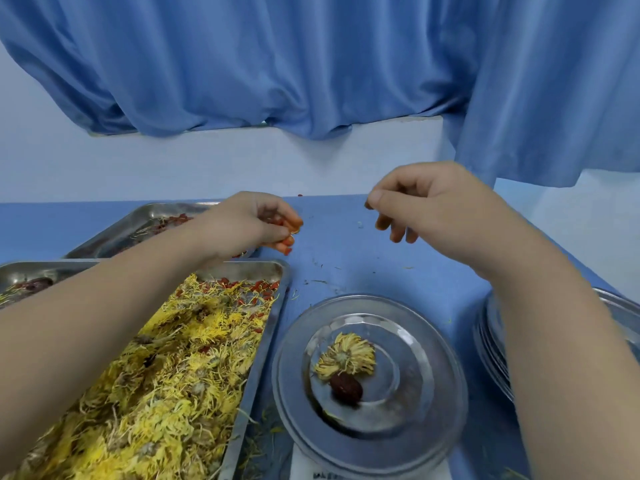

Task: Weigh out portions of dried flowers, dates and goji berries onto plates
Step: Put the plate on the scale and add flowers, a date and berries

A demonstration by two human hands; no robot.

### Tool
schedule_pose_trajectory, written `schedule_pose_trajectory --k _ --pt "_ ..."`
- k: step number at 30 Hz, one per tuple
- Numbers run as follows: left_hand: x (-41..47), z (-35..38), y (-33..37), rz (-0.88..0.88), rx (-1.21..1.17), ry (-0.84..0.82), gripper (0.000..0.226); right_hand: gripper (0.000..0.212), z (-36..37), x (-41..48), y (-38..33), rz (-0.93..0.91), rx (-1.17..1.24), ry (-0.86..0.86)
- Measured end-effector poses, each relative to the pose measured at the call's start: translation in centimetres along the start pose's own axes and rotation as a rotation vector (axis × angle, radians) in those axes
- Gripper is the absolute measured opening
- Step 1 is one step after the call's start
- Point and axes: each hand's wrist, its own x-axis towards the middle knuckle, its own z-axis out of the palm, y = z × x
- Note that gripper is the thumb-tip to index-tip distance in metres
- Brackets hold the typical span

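A round steel plate [426, 368] sits on a white scale [304, 462] at the bottom centre. It carries one dried yellow flower [346, 355] and one dark date [346, 389]. My left hand [249, 223] hovers over the blue table beyond the trays, fingers curled around red goji berries [286, 241]. My right hand [426, 199] floats to the right of it, fingers bent, thumb and forefinger pinched; something small and dark may sit at the fingertips. A long steel tray [273, 271] at the left holds dried yellow flowers [166, 375] with goji berries scattered at its far end.
A second steel tray [138, 220] with red berries lies behind the flower tray. A third tray [20, 271] with a date shows at the far left. Stacked steel plates [491, 341] stand at the right edge. Blue curtains hang above the white wall behind the table.
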Motion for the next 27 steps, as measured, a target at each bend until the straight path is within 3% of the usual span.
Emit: schedule_pose_trajectory --k 5,10,15,21,27 --pt "-3.5 5.0 3.4 0.072 0.047 -0.224 0.025 0.015 -2.3 -2.8 -1.8 -0.067 -0.024 0.080" --pt "-5.5 9.0 4.7 0.070 0.109 -0.323 0.026 0.014 -2.6 -7.1 -1.0 -0.071 -0.147 -0.020" --pt "-6.6 11.5 5.4 0.077 0.164 -0.456 0.023 0.016 -2.3 -12.9 2.2 -0.098 -0.300 0.009" --pt "-6.9 12.1 6.7 0.016 0.220 -0.451 0.021 0.013 -0.9 -16.8 4.6 -0.202 -0.417 0.021" --pt "-8.0 12.8 6.1 0.076 0.310 -0.367 0.041 0.012 -0.5 -17.4 5.3 -0.239 -0.485 0.040"
